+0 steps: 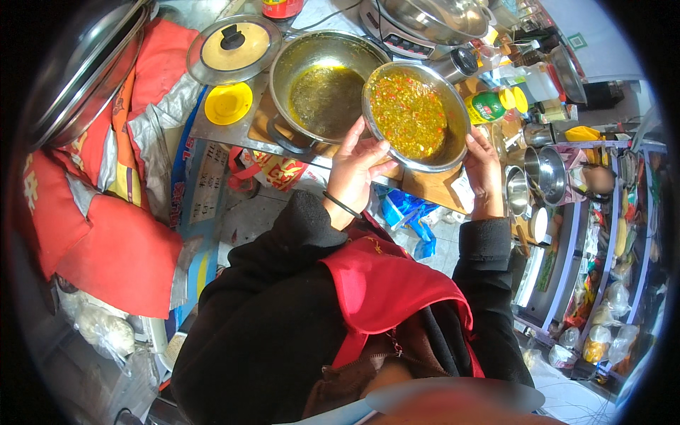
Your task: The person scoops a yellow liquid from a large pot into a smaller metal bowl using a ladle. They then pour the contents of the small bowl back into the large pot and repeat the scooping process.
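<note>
Between my two hands a stainless steel bowl (456, 125) is held up, tilted slightly. It contains a chopped green and red pepper mixture (406, 111) in yellowish liquid. My left hand (352, 178), with a black band at the wrist, supports the bowl's lower left edge. On the opposite side my right hand (483, 170) grips near the rim; some of its fingers are hidden. A steel pot (283, 74) with dark handles stands just left of the bowl, which overlaps its right rim in the picture. Dark, oily liquid (329, 101) with bits covers the pot's bottom.
A glass lid (234, 50) and a yellow dish (228, 103) sit left of the pot. Behind are an electric cooker (404, 45) with a large steel pan (435, 18) and a dark-lidded canister (456, 64). Green bottles (486, 106) stand right; goods-filled shelves (605, 239) extend beyond.
</note>
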Demonstrator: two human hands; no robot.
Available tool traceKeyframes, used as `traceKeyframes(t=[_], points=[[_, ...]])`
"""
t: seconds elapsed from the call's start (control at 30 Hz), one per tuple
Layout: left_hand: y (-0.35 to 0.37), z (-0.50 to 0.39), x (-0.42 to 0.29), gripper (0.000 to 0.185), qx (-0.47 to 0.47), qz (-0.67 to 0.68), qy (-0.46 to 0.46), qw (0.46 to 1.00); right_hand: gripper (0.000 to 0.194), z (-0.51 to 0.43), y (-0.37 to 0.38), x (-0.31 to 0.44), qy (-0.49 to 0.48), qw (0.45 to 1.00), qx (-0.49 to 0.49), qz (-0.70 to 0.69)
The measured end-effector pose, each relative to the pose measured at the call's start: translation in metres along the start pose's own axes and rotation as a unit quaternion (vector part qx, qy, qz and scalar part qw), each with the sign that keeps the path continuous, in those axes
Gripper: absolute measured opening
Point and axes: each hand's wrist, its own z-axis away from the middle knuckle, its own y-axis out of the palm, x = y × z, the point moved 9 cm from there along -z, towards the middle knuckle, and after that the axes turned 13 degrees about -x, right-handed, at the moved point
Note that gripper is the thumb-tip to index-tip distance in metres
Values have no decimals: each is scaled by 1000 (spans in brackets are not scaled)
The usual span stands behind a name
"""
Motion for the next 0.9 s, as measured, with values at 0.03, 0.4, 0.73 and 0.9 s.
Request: traceKeyframes(t=[0.03, 0.4, 0.73, 0.9], points=[[1, 0, 0, 60, 0, 1, 2, 1000, 34, 0, 0, 0, 0, 1000, 0, 0], [5, -2, -1, 60, -2, -16, 22, 1000, 34, 5, -2, 4, -23, 1000, -14, -5], [4, -3, 1, 59, -15, -46, 37, 998, 38, 6, -9, 1, -20, 1000, 3, -5], [12, -1, -7, 60, 7, -68, 59, 996, 37, 8, -9, -5, 0, 999, 12, -40]])
